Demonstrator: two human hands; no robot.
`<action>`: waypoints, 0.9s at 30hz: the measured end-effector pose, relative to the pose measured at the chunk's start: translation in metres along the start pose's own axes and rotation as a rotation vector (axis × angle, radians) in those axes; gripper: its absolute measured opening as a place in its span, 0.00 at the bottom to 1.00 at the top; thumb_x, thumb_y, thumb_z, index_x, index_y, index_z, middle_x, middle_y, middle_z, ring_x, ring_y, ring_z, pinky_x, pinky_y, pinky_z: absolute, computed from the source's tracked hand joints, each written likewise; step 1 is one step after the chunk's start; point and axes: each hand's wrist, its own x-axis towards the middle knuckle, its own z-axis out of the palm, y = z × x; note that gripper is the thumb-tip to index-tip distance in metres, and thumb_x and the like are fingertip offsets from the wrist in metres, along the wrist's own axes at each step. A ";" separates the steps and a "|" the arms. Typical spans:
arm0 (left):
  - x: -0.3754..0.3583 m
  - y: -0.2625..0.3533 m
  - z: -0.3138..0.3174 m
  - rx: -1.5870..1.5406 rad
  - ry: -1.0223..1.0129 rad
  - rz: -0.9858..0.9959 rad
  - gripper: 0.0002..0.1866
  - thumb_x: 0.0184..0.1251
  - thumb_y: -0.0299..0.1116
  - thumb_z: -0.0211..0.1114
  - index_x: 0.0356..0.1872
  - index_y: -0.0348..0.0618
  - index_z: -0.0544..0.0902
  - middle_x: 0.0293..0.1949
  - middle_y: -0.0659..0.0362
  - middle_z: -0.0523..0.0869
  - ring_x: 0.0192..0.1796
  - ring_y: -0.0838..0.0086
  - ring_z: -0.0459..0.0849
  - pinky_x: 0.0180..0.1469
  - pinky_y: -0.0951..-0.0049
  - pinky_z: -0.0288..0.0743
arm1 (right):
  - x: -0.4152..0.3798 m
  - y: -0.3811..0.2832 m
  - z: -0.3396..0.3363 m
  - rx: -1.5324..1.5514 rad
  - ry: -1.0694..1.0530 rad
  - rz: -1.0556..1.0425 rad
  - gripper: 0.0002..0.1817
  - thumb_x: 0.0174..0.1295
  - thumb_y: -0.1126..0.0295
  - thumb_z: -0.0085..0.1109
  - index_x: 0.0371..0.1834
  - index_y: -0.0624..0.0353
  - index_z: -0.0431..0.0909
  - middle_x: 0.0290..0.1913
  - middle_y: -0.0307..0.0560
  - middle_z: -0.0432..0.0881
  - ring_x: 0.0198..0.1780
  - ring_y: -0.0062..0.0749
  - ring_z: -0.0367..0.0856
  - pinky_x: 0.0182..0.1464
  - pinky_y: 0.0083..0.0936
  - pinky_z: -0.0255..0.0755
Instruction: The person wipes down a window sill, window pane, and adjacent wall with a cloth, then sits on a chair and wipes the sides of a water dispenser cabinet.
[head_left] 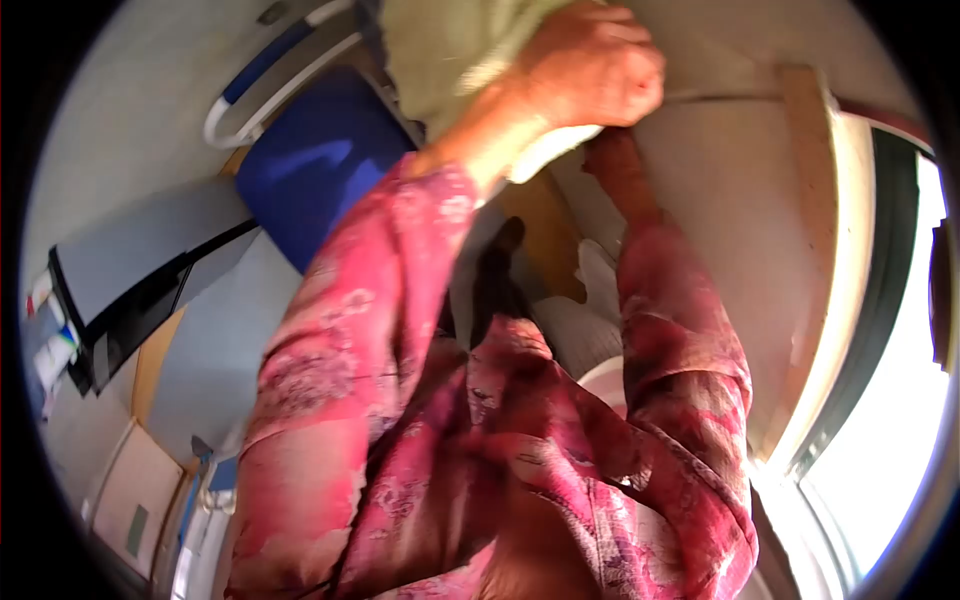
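The left hand (590, 70) covers most of the pale green cloth (450, 45), and the top edge of the picture cuts the cloth off, so its full shape can't be told. The right hand is out of sight: the right forearm (625, 175) runs up behind the left hand and vanishes there, grip unknown. The pink patterned sleeves (400, 400) fill the middle and block whatever lies below; only slivers of something white (600, 285) peek between them, too little to name. A blue chair (320, 160) is half hidden by the left sleeve. At the left edge, small coloured items (52, 335) are too blurred to identify. The window (890, 420) is washed out by glare.
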 end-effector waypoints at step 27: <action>-0.537 0.057 -0.312 0.187 -0.871 -1.315 0.18 0.72 0.34 0.61 0.60 0.45 0.82 0.56 0.47 0.86 0.62 0.50 0.81 0.66 0.52 0.74 | -0.008 -0.228 -0.164 1.255 0.335 -0.134 0.28 0.58 0.86 0.48 0.61 0.57 0.83 0.58 0.61 0.83 0.60 0.59 0.80 0.65 0.42 0.75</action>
